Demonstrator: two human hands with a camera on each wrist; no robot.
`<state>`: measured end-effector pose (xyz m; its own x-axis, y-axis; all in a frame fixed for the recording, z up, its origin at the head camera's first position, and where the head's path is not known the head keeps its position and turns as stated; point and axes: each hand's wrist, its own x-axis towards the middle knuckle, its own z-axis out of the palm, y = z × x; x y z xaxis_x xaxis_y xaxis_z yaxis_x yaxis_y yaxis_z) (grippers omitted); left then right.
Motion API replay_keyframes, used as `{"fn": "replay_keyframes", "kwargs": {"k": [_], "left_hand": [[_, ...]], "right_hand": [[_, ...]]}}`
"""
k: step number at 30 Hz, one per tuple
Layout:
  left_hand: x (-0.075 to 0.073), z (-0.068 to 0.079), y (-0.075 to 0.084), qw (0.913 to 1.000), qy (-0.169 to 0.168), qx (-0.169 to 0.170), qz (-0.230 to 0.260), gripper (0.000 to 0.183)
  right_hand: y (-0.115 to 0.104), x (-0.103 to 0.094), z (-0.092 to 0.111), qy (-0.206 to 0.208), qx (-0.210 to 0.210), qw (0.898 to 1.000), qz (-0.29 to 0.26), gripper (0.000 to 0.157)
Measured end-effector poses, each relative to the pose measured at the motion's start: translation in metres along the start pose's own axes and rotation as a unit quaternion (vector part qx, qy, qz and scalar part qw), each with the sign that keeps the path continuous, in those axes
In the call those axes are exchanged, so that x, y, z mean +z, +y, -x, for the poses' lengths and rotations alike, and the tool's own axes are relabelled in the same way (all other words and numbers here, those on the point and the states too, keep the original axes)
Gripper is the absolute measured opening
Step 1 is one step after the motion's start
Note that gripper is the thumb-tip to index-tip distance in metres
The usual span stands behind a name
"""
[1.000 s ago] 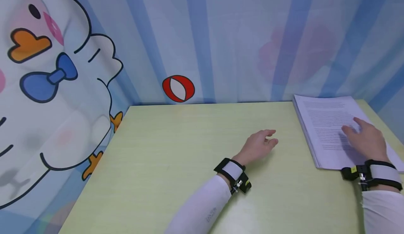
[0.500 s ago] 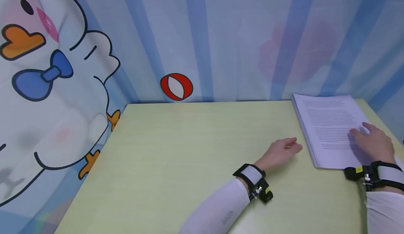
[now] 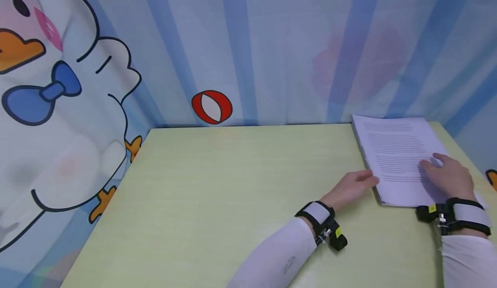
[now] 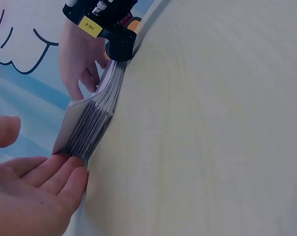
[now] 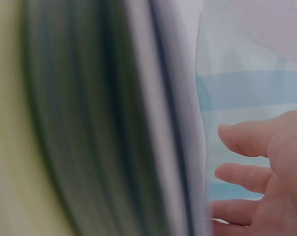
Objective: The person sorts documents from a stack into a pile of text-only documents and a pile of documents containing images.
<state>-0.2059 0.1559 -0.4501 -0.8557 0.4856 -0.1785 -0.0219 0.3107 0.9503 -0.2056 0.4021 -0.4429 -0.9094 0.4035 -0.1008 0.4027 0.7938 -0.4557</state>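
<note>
A thick stack of printed paper (image 3: 396, 150) lies at the right end of the table, its top sheet covered in lines of text. My left hand (image 3: 351, 189) is at the stack's left side. In the left wrist view, the fingertips of that left hand (image 4: 35, 196) touch the edges of the sheets, with the thumb held apart. Over the right part of the top sheet is my right hand (image 3: 452, 178), fingers loosely bent. The right wrist view has the stack's edge (image 5: 89, 123) blurred and close, with the right hand's spread fingers (image 5: 242, 177) beside the top sheet.
The pale wooden table (image 3: 233, 184) stretches to the left of the stack. A blue striped curtain (image 3: 272, 55) with cartoon prints hangs along the table's back and left sides. Each wrist carries a strapped-on camera (image 3: 338, 238).
My left hand has moved right across the table up to the stack's left edge. The right hand has shifted slightly right and nearer over the top sheet. The head view has turned slightly.
</note>
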Motion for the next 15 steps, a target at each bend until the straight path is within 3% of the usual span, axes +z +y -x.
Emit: {"fn": "replay_keyframes", "kwargs": {"k": [8, 12, 15], "left_hand": [[0.004, -0.005, 0.002, 0.9971, 0.069, -0.016, 0.029, 0.037], [0.006, -0.008, 0.002, 0.9919, 0.105, -0.030, 0.066, 0.038], [0.006, -0.011, 0.001, 0.9869, 0.115, -0.028, 0.109, 0.027]], "right_hand": [[-0.003, 0.001, 0.002, 0.006, -0.057, 0.998, -0.001, 0.065], [-0.009, 0.002, 0.005, 0.007, -0.086, 0.996, -0.015, 0.068], [-0.018, 0.004, 0.008, 0.011, -0.093, 0.995, -0.023, 0.068]]}}
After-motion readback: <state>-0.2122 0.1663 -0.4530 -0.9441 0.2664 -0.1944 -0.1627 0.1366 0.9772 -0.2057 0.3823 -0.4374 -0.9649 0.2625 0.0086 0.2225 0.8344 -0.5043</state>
